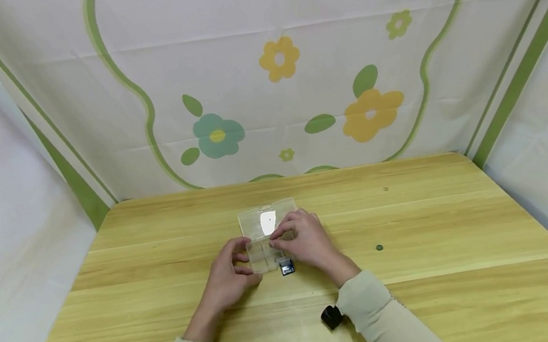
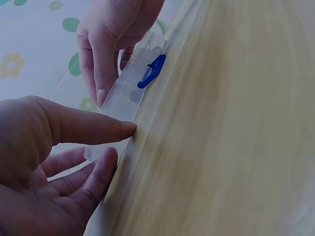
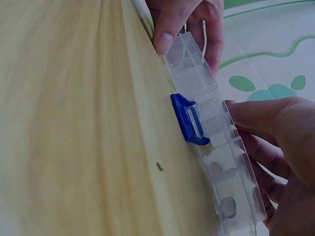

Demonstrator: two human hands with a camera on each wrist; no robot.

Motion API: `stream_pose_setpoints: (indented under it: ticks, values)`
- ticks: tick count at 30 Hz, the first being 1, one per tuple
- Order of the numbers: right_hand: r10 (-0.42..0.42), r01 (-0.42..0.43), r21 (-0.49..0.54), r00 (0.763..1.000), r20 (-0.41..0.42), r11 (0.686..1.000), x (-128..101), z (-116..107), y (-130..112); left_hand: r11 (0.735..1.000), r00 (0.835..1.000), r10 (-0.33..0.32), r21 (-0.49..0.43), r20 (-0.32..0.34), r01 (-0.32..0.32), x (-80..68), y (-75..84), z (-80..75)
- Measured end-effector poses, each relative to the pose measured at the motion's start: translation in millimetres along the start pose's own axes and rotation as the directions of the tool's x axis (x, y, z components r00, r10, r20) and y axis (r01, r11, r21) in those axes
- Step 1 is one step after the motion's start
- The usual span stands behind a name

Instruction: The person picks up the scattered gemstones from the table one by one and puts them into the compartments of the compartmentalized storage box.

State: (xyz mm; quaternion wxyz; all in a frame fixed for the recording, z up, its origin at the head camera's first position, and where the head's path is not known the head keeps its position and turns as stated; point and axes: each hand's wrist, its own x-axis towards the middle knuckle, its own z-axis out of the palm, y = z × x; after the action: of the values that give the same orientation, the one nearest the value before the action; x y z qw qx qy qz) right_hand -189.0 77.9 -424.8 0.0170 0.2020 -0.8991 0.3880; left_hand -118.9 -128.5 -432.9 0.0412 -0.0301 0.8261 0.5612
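Gripping one clear rectangular plastic compartment box (image 1: 257, 257) on the light wooden table (image 1: 129, 291): your left hand (image 1: 226, 279), thumb and fingers round its nine-o'clock end. One clear lid (image 1: 252, 225) open at twelve. Your right hand (image 1: 308, 241), at three, thumb and fingertips close together over compartments; can't tell if they pinch anything. One blue bracket-shaped piece (image 3: 185, 120) at the box's five-o'clock edge. Two small discs: dark green (image 1: 379, 247) at three, pale (image 1: 385, 188) between two and three.
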Motion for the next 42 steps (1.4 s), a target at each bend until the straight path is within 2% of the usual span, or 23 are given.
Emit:
stream_pose_setpoints:
  ticks: [16, 21, 26, 31, 36, 42]
  values:
    - [0.002, -0.002, 0.018, 1.0, -0.003, 1.0, -2, 1, 2, 1.0, 1.0, -0.012, -0.009, 0.007, 0.012, -2.5, -3.1, -0.1]
    - [0.007, -0.006, 0.078, 1.0, -0.008, 0.997, -3, -4, 4, 1.0, 1.0, -0.013, -0.009, 0.011, 0.013, -1.2, -3.5, 0.5]
    - [0.023, -0.023, 0.142, 1.0, 0.0, 0.99, -4, -14, 7, 1.0, 1.0, -0.017, -0.009, 0.01, 0.017, 1.4, -4.3, 0.4]
    - [0.033, -0.031, 0.16, 0.999, -0.004, 0.987, -3, -28, 11, 1.0, 1.0, -0.014, 0.001, 0.016, 0.014, 6.5, -1.3, -2.7]
    - [0.04, -0.032, 0.145, 0.998, -0.053, 0.989, -6, -45, 18, 1.0, 1.0, 0.002, 0.011, 0.012, -0.002, 8.9, 1.4, -6.7]
    - [0.071, -0.062, 0.111, 0.994, -0.077, 0.992, -20, -61, 31, 1.0, 1.0, -0.009, -0.005, 0.017, 0.009, 8.5, -2.1, -3.3]
